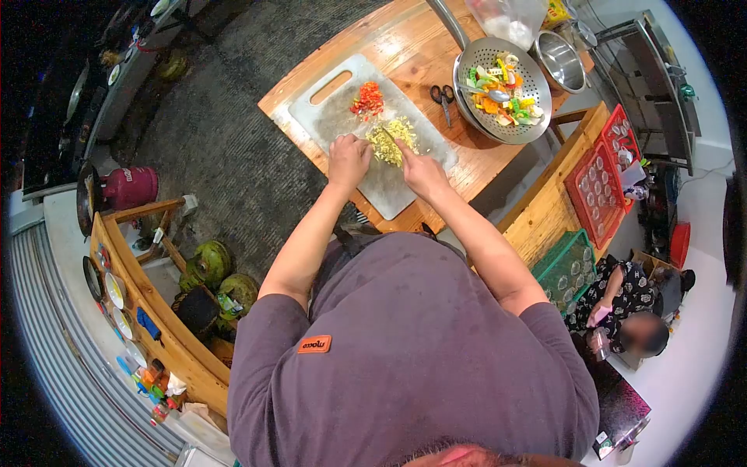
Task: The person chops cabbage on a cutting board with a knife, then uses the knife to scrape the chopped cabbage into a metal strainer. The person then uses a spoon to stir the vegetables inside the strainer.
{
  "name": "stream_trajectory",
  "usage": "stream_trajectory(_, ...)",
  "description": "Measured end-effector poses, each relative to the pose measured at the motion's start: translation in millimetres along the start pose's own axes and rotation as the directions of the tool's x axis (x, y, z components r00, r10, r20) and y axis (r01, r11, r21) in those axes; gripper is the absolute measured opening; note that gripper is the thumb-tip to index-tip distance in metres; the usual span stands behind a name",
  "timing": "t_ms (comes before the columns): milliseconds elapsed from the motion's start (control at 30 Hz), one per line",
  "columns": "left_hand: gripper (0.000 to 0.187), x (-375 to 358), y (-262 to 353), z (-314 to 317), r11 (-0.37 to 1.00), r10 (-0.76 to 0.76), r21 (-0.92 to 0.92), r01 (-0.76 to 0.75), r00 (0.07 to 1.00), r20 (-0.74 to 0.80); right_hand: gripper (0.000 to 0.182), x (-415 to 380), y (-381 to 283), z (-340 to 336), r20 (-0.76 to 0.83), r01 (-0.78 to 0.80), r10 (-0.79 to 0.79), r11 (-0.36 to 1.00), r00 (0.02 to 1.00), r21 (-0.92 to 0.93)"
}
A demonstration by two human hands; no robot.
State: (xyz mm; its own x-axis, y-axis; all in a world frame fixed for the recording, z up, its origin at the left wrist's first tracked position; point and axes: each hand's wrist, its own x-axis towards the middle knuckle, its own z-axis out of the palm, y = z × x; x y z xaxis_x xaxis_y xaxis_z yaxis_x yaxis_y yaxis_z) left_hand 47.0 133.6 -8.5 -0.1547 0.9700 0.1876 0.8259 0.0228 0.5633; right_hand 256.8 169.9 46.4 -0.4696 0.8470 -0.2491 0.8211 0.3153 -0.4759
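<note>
A white cutting board [327, 117] with a handle slot lies on the wooden table. On it is a heap of finely chopped pale-yellow pieces, perhaps garlic [401, 134], with a smaller pile of chopped red pepper [367, 100] beyond. My right hand [424, 173] is closed around a knife, its handle mostly covered; the narrow blade [388, 135] reaches into the yellow heap. At the heap's left edge, my left hand [348, 161] rests on the board with fingers curled together. Whatever may be under those fingers is hidden.
Black-handled scissors [443, 101] lie right of the board. Beside them, a perforated metal strainer [537, 82] holds cut vegetables and a spoon. A metal bowl [562, 62] stands behind. Red crates [595, 187] and a green crate [564, 268] sit at right, near another person [622, 300].
</note>
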Motion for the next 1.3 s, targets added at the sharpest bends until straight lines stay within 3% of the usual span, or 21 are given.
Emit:
stream_trajectory(167,0.011,-6.0,-3.4,-0.3,1.0,0.019,0.009,-0.019,0.999,-0.03,0.053,-7.4,-4.7,-1.0,0.08,-0.009,0.013,0.999,0.997,-0.05)
stream_trajectory(667,0.013,-7.5,-6.2,-3.1,1.0,0.016,0.001,-0.016,1.0,-0.023,0.055,-19.0,-1.0,8.2,0.032,-0.001,0.001,1.0,0.999,0.003)
stream_trajectory(867,0.016,-7.3,-4.8,-6.1,1.0,-0.004,0.011,0.004,1.0,0.0,0.062,-27.7,-11.8,20.2,0.125,-0.038,0.04,0.999,0.991,-0.02)
stream_trajectory(933,0.016,-6.7,-4.6,-7.5,1.0,0.004,0.017,-0.004,1.0,0.0,0.065,-27.5,-8.3,28.3,0.025,0.076,-0.076,0.997,0.997,-0.001)
stream_trajectory(1133,0.017,-10.7,-7.3,-7.7,1.0,0.005,0.026,-0.005,1.0,0.002,0.063,-34.1,-9.5,17.1,0.124,0.028,-0.03,0.999,0.992,0.018)
stream_trajectory(1267,0.017,-7.2,-5.6,-6.0,1.0,0.012,0.019,-0.012,1.0,-0.007,0.061,-35.3,14.4,25.2,0.055,0.07,-0.071,0.997,0.996,0.024)
stream_trajectory(1300,0.017,-10.1,-5.7,-7.2,1.0,0.011,0.012,-0.011,1.0,-0.006,0.059,-36.6,12.2,16.0,0.053,0.015,-0.018,0.998,0.998,0.054)
